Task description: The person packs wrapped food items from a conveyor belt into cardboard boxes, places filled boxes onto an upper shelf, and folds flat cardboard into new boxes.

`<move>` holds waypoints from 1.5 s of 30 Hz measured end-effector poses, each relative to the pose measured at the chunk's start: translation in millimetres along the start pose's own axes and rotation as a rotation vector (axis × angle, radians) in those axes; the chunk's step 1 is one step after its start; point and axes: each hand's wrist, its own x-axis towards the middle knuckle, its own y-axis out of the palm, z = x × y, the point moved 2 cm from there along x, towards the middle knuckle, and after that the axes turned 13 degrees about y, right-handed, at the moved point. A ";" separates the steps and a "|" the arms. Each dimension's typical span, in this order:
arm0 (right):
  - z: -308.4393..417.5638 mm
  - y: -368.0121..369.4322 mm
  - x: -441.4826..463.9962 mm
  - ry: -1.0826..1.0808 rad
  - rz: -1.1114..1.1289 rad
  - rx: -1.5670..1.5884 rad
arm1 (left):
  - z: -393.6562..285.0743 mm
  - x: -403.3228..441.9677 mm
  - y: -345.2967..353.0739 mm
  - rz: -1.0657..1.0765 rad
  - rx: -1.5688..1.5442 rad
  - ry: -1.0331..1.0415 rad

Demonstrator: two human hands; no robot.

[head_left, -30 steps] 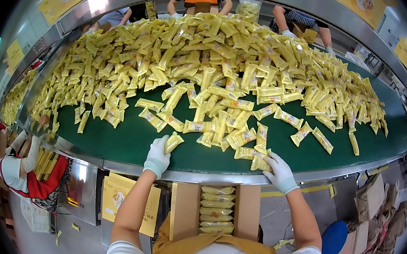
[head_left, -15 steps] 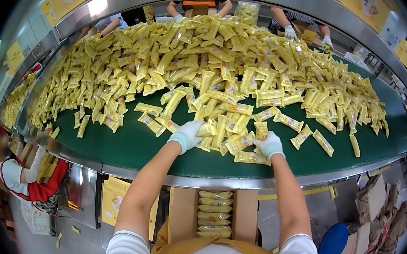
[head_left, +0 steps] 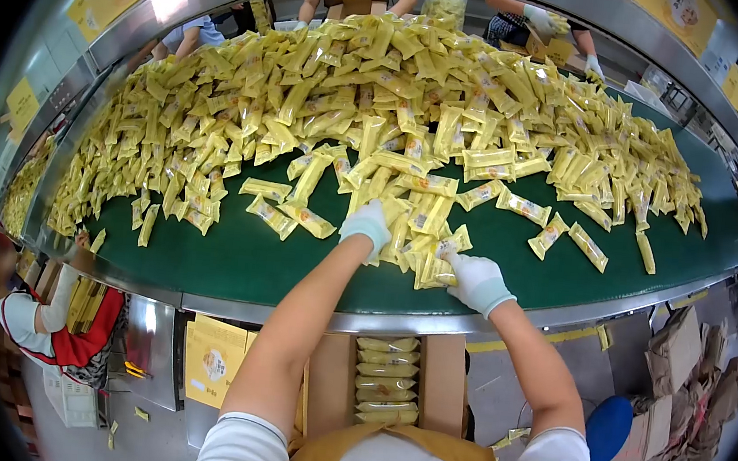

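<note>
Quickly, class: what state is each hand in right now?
Left white-gloved hand: at slim yellow plastic packets; grip cannot be told.
Right white-gloved hand: against packets too; grip cannot be told.

Packets [head_left: 336, 112] on the belt [head_left: 250, 268], more in the carton [head_left: 332, 378] before it, another person [head_left: 27, 322] to the left

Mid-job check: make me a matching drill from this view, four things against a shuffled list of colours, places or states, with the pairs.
1. Right hand
2. Belt
3. Box
4. Crate

A. White, at the picture's lower left
B. Open, with packets stacked inside
C. Gloved, at the near edge of the loose packets
D. Green, under the pile

Pairs: 1-C, 2-D, 3-B, 4-A
</note>
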 end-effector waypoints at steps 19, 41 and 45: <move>-36.7 16.9 -72.2 -0.171 -0.331 -0.017 | 66.1 -121.8 22.4 -0.266 0.494 0.529; -4.7 -14.4 29.9 -0.395 0.035 -0.001 | 161.2 -67.2 -53.9 -0.248 0.005 0.470; 5.6 -4.6 18.0 -0.250 0.134 0.169 | 136.9 -36.8 -98.3 0.165 0.161 0.564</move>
